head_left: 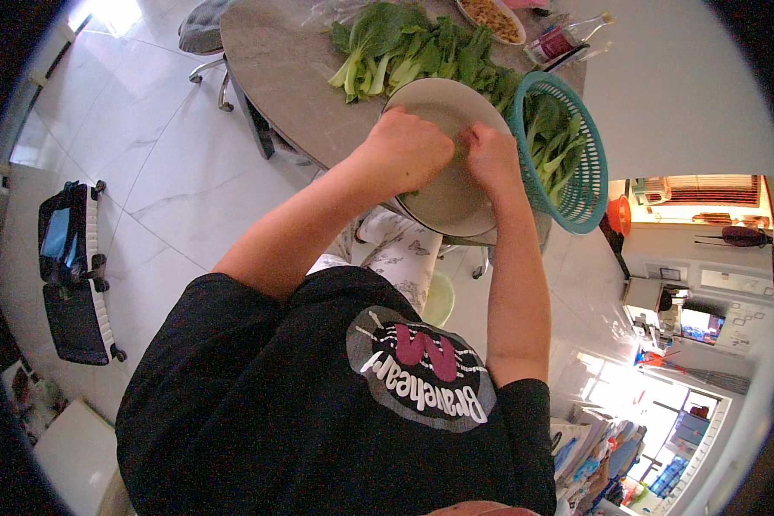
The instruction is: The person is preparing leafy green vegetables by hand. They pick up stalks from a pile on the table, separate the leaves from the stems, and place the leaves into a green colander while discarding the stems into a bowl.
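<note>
A round, pale grey-beige basin (pixel 451 209) sits at the near edge of the table, and both my hands are over it. My left hand (pixel 408 150) is closed with its knuckles up, over the basin's left side. Across from it, my right hand (pixel 493 159) is closed with the thumb against the fingers. The two hands are a short gap apart. Whatever is between their fingers, if anything, is hidden. Leafy greens with pale stalks (pixel 421 53) lie in a heap just beyond the basin. More leafy greens (pixel 552 142) rest in a teal plastic basket (pixel 595 172) at the right.
The grey table (pixel 275 64) carries a dish of small brown food (pixel 494 19) and a clear bottle with a red label (pixel 568 39) at the far right. A wheeled chair (pixel 206 34) stands left of it. Below the table is a pale green tub (pixel 439 299).
</note>
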Tool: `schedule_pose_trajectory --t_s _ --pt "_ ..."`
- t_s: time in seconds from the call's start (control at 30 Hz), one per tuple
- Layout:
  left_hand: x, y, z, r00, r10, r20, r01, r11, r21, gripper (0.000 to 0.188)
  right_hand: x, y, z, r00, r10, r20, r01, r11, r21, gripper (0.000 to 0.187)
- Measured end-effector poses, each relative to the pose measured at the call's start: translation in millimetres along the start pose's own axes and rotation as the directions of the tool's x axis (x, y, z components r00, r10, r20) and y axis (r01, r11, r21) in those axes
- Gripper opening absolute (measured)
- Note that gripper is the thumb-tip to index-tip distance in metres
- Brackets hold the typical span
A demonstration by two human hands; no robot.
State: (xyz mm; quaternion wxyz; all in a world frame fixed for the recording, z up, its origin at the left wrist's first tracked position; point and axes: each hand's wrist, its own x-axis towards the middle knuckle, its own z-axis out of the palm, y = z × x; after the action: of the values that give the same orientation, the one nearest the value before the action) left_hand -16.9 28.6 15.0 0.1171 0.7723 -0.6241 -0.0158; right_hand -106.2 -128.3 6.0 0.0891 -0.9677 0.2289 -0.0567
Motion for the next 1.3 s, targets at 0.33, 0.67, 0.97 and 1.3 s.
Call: schedule_pose_trajectory --t_s 0.33,0.67,0.97,1.3 --pt "5 2 -2 0.989 -0.148 -0.007 0.145 0.978 -0.153 0.022 -19 -6 -23 0.965 0.254 -0.071 -0.096 0.590 0.802 0.019" --pt "2 3 -14 0.984 -0.178 0.003 0.172 0.944 -0.281 0.027 -39 -12 -31 0.990 0.142 0.012 -0.071 0.419 0.905 0.025" --pt "5 3 -11 0.980 -0.194 0.031 0.195 0.937 -0.289 0.020 -38 -16 -74 0.887 0.283 -0.365 0.216 0.443 0.870 0.015" --pt "6 -2 -2 0.984 -0.167 -0.058 0.144 0.949 -0.282 0.020 -44 -17 -104 0.844 0.189 -0.501 0.303 0.604 0.737 0.013"
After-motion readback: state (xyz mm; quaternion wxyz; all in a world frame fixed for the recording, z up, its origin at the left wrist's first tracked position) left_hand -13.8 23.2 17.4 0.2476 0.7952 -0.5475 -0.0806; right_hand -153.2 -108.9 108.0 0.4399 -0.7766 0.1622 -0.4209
